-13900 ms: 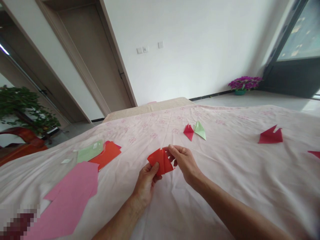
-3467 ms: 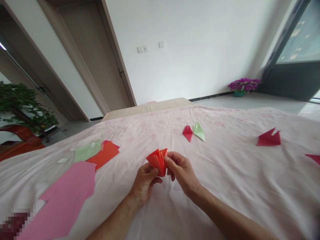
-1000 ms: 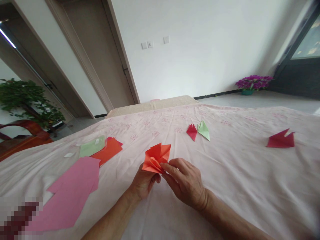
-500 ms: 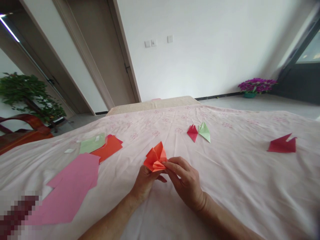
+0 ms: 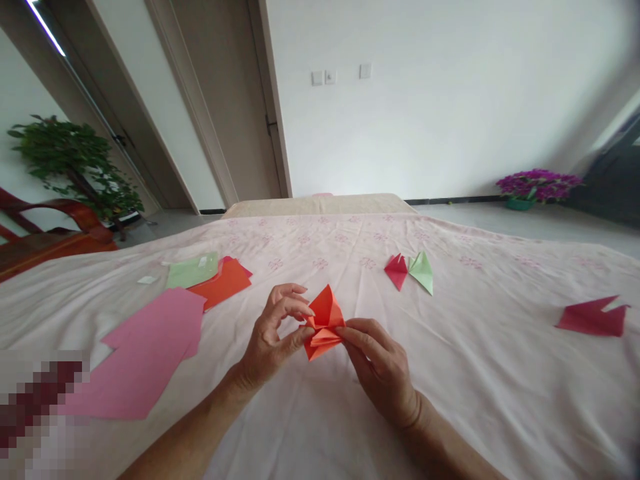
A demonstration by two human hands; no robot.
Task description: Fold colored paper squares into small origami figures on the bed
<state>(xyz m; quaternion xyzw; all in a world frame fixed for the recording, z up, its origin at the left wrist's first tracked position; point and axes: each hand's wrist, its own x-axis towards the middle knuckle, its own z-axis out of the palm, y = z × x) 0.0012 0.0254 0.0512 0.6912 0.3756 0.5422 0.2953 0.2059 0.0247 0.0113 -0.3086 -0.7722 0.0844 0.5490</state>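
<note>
An orange folded paper is held up between both hands above the cloth, with a pointed flap standing at the back and narrow pleats at the front. My left hand pinches its left edge between thumb and fingers. On the other side, the fingertips of my right hand grip the right corner. Beyond the hands lie a small red folded paper and a light green one, side by side. A larger dark red folded paper rests far to the right.
Pink sheets spread over the left of the pale flowered cloth. Behind them are orange sheets and a light green packet. A wooden chair stands at the left. Purple flowers sit by the wall.
My left hand has shifted from beneath the orange paper to its left edge, its fingers now raised. The paper has turned, and its front pleats have spread wider. The view has swung slightly left.
</note>
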